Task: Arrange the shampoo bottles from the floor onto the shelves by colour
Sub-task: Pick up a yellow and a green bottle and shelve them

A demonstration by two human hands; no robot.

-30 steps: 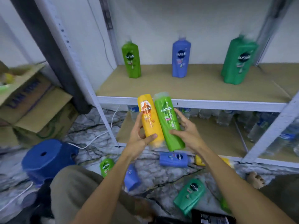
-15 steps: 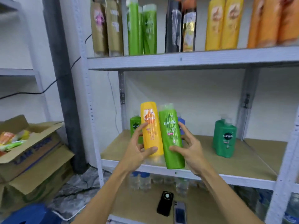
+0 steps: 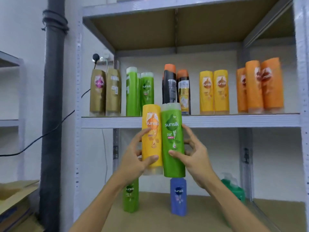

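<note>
My left hand (image 3: 133,159) grips a yellow shampoo bottle (image 3: 151,131) and my right hand (image 3: 194,158) grips a light green shampoo bottle (image 3: 173,139). Both bottles stand upright, side by side and touching, held in front of the edge of the middle shelf (image 3: 234,120). On that shelf stand gold bottles (image 3: 105,92), green bottles (image 3: 139,91), black bottles (image 3: 176,89), yellow bottles (image 3: 214,92) and orange bottles (image 3: 260,86), grouped by colour. The lower shelf (image 3: 209,213) carries a green bottle (image 3: 131,196), a blue bottle (image 3: 178,196) and a dark green pump bottle (image 3: 234,190).
A dark vertical pipe (image 3: 51,114) runs down the wall left of the rack. A black cable (image 3: 41,136) hangs from a wall plug (image 3: 96,56). Cardboard boxes (image 3: 15,203) sit at the lower left. An upright post (image 3: 301,114) bounds the rack at the right.
My view has swung up from the floor and lower shelf to the middle shelf. Both hands have lifted the yellow and green bottles up to that shelf's edge.
</note>
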